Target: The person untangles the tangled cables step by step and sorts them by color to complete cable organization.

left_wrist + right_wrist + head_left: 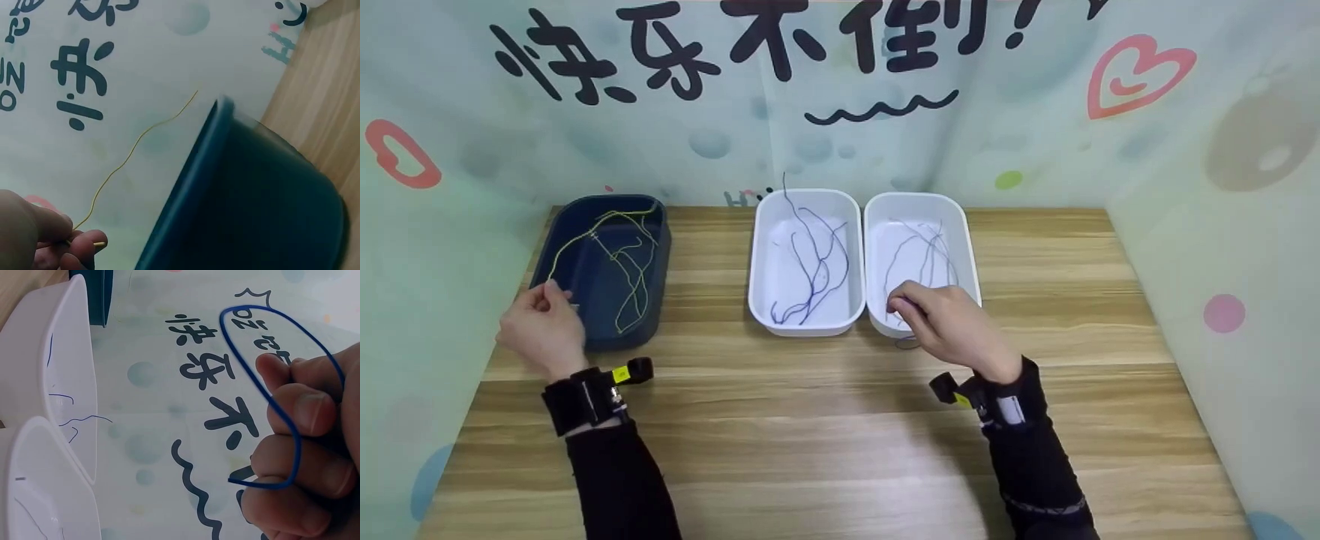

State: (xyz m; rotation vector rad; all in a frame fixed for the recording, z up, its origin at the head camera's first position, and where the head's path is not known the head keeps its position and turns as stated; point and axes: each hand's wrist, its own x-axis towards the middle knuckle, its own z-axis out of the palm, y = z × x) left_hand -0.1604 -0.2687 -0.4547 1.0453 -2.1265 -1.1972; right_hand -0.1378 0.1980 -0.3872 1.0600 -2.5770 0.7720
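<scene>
My left hand (540, 326) is at the near left corner of a dark blue bin (598, 307). Between thumb and fingertips it pinches a thin yellow wire (130, 153), whose wavy free length rises beside the bin's rim in the left wrist view. More yellow wires (636, 289) lie tangled inside that bin. My right hand (956, 326) hovers over the near end of the right white bin (973, 262). Its fingers are curled and hold a blue wire (247, 368), which loops out past the knuckles in the right wrist view.
A left white bin (761, 262) holds several dark blue wires (819, 279), one poking above its back rim. Thin pale wires (931, 244) lie in the right white bin. The bins stand along the back of a wooden table (810, 450), against a printed cloth backdrop (1035, 150).
</scene>
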